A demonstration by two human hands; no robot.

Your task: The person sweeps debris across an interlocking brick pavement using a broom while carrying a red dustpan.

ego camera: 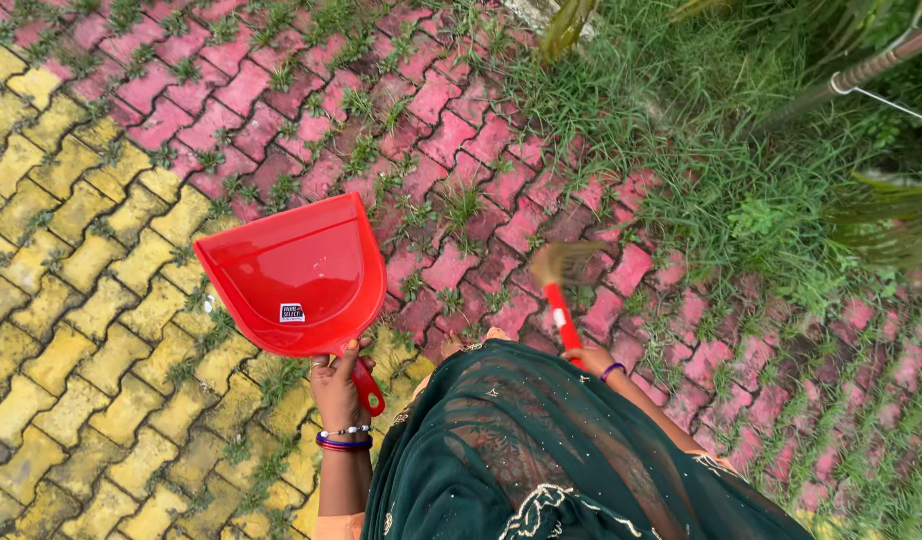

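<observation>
two tools are in your hands: your left hand (338,388) wraps its fingers tight around the handle of the red dustpan (296,272), thumb pressed against the pan's back edge, holding it lifted over the seam where the yellow pavers (71,300) meet the pink pavers (451,150). your right hand (593,358) grips the red handle of the small broom (561,285), though i cannot tell how those fingers sit, since the dark green scarf (541,450) covers most of them. the pan is tilted, its mouth pointing away and up, so anything in it could slide back toward the handle or spill off the side. the tufts of grass in the joints could snag the bristles and scatter debris. the bristles are blurred, so their shape is hard to read. the pan looks empty, but glare hides part of it. the grass verge (741,170) runs out of view.
</observation>
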